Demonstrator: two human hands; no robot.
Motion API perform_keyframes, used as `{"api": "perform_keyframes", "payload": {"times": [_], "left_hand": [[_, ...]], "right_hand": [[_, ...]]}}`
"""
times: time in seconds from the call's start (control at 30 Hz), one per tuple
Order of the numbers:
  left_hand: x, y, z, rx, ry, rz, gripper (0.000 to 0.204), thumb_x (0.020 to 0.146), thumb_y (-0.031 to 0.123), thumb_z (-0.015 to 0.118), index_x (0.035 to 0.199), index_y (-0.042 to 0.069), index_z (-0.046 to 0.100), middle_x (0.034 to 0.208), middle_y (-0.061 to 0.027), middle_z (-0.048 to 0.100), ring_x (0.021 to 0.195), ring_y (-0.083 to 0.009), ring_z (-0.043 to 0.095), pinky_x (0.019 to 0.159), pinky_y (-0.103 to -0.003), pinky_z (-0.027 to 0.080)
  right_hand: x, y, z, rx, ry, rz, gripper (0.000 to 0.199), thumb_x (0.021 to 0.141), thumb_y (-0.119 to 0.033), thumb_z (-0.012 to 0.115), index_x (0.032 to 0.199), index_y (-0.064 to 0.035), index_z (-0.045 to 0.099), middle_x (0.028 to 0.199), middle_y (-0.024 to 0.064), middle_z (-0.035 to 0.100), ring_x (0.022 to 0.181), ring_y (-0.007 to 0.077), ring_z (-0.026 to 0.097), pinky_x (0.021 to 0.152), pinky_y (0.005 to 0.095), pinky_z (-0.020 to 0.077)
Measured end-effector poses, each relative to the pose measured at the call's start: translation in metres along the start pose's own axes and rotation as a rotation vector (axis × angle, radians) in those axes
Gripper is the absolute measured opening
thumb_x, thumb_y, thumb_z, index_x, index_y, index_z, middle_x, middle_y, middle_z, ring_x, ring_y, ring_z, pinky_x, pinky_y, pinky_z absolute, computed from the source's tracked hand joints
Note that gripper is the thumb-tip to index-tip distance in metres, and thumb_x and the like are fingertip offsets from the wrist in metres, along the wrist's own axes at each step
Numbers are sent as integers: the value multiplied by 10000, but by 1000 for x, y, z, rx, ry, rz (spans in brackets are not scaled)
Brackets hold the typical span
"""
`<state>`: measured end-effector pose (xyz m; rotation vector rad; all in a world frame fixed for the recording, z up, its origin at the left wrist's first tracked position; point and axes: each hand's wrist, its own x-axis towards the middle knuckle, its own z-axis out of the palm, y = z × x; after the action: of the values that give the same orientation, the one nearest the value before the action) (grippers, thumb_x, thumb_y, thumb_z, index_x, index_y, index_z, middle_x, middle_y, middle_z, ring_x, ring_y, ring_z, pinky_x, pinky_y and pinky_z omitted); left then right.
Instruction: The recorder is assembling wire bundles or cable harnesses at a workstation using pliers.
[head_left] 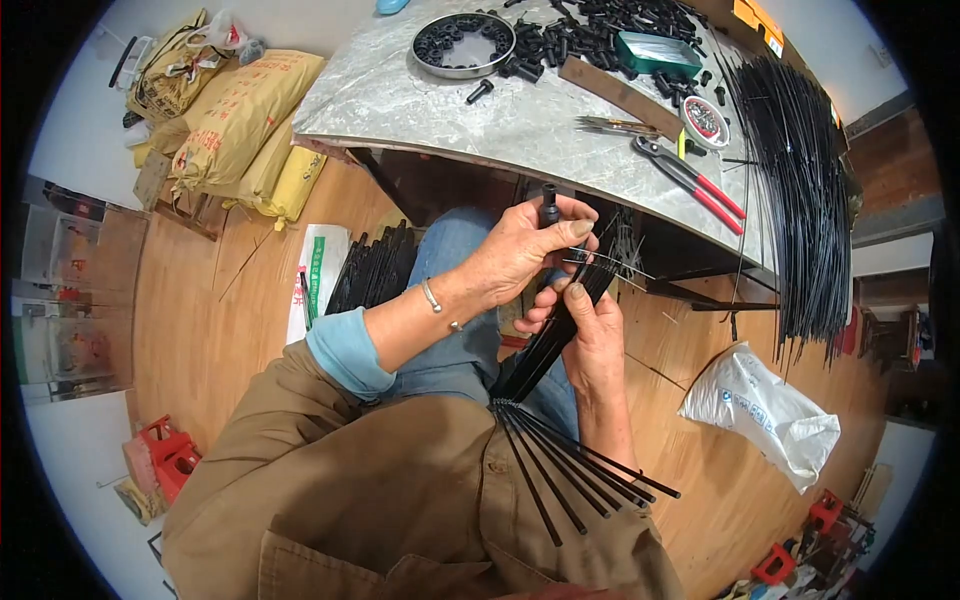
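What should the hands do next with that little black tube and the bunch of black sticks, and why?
Probably slide the black tube down a little over the thin wire tips. The left hand pinches the tube upright just above them, and the right hand steadies the bundle of black rods, so the tube looks lined up but not yet on.

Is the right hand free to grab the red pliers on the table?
Probably not right now. The right hand is gripping a bundle of black rods. The red pliers lie uncovered on the table just above, so nothing else blocks them.
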<state>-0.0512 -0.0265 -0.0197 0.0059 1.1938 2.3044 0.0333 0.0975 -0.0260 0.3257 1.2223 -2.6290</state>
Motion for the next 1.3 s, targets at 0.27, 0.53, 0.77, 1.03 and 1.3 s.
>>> {"api": "perform_keyframes", "payload": {"times": [0.27, 0.53, 0.77, 1.03, 1.3], "left_hand": [[1, 1, 0, 61, 18, 40, 240, 882, 167, 653, 1065, 36, 568, 904, -74, 628, 809, -142, 614, 653, -257, 510], [3, 5, 1, 178, 54, 75, 206, 862, 145, 674, 1017, 48, 581, 906, -60, 620, 804, -126, 608, 655, -257, 527], [1, 7, 3, 184, 58, 45, 197, 853, 146, 688, 984, 48, 578, 891, -41, 612, 778, -98, 579, 658, -233, 501], [7, 5, 0, 151, 52, 95, 196, 860, 138, 674, 990, 38, 566, 890, -63, 616, 787, -128, 596, 690, -266, 518], [7, 6, 2, 60, 25, 34, 166, 893, 110, 602, 1016, 12, 550, 956, -115, 638, 866, -177, 634, 691, -272, 540]], "right_hand": [[2, 2, -3, 16, 13, 8, 211, 945, -198, 549, 1007, 4, 560, 831, 115, 617, 701, 195, 641, 657, 401, 600], [4, 3, -3, 26, 19, 26, 225, 940, -183, 557, 1078, -9, 522, 816, 107, 605, 687, 197, 639, 647, 405, 597], [4, 4, -4, 26, 19, 24, 216, 938, -187, 561, 1059, -11, 528, 816, 107, 607, 685, 196, 639, 644, 406, 597], [4, 3, -4, 29, 24, 25, 207, 939, -195, 560, 1019, -4, 553, 810, 97, 610, 684, 188, 638, 660, 410, 596], [4, 2, -5, 21, 10, 22, 206, 943, -200, 554, 999, -2, 563, 809, 94, 610, 690, 184, 637, 660, 404, 597]]}}
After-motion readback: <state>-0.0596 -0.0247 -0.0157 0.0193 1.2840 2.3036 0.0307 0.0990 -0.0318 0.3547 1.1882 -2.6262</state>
